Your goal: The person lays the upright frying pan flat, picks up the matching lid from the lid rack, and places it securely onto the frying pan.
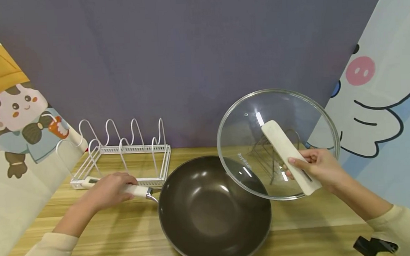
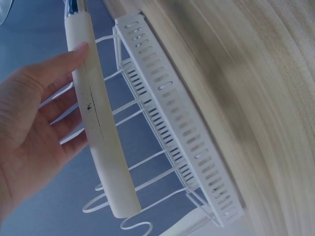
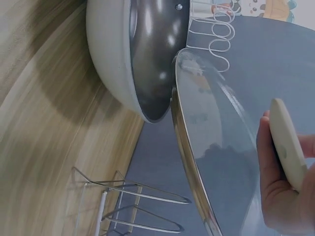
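Observation:
A deep wok [image 1: 213, 215], dark inside and pale outside, stands at the middle of the table with its cream handle [image 2: 98, 108] pointing left. My left hand [image 1: 108, 190] holds that handle, thumb on one side and fingers behind it. Up and to the right is a round glass lid [image 1: 240, 141] with a metal rim and a long white handle [image 1: 285, 151]. My right hand [image 1: 318, 165] grips the lower part of this handle, keeping the lid tilted. In the head view the lid overlaps the wok's upper right edge; in the right wrist view its rim [image 3: 189, 162] is close beside the wok's rim.
Behind my left hand, a white wire rack [image 1: 123, 148] with upright loops stands on the wooden table [image 1: 134, 230]. Through the glass appears a metal wire stand [image 3: 133, 196], at the back right. A grey backdrop [image 1: 175, 68] rises behind the table, with cartoon-printed panels [image 1: 373, 117] at both sides.

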The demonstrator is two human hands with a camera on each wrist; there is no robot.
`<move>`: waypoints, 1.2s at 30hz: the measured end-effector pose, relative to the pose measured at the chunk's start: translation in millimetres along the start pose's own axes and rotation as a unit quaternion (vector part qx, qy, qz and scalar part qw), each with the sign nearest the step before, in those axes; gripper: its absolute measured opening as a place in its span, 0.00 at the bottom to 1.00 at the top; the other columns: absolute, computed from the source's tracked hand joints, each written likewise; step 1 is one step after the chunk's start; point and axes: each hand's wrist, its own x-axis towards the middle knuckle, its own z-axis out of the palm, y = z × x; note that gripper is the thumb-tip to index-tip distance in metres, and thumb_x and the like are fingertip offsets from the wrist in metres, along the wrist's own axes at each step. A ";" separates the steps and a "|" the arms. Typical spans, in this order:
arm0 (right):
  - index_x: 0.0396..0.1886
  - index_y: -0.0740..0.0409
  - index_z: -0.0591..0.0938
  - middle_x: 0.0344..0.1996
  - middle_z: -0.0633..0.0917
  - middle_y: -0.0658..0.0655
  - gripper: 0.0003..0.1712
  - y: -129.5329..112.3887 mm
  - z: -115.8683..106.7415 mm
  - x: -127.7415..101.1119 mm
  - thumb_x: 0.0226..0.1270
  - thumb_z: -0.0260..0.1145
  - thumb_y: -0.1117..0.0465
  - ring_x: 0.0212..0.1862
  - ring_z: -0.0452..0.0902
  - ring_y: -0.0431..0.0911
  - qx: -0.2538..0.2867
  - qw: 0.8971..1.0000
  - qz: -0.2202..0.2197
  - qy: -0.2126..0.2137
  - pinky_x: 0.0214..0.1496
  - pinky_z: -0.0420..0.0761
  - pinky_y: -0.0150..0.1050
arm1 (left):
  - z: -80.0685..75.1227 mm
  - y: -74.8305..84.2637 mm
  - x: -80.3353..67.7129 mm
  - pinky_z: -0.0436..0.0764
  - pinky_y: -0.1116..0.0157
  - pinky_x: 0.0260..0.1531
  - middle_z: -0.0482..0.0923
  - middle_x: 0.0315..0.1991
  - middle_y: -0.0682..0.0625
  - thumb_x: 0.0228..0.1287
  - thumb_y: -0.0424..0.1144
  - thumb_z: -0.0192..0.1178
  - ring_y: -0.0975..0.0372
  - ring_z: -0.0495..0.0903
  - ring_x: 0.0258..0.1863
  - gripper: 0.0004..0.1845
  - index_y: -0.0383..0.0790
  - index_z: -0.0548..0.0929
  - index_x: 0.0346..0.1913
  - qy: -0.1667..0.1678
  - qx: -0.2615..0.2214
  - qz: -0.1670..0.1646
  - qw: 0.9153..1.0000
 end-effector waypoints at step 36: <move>0.63 0.84 0.63 0.26 0.89 0.42 0.34 9.9 -7.1 34.3 0.73 0.57 0.57 0.28 0.87 0.38 -0.013 1.000 0.012 -0.008 0.32 0.85 0.37 | 4.1 -1.3 0.3 0.82 0.59 0.37 0.85 0.36 0.52 0.42 0.40 0.75 0.58 0.82 0.35 0.15 0.45 0.85 0.37 0.006 -0.005 0.000 1.000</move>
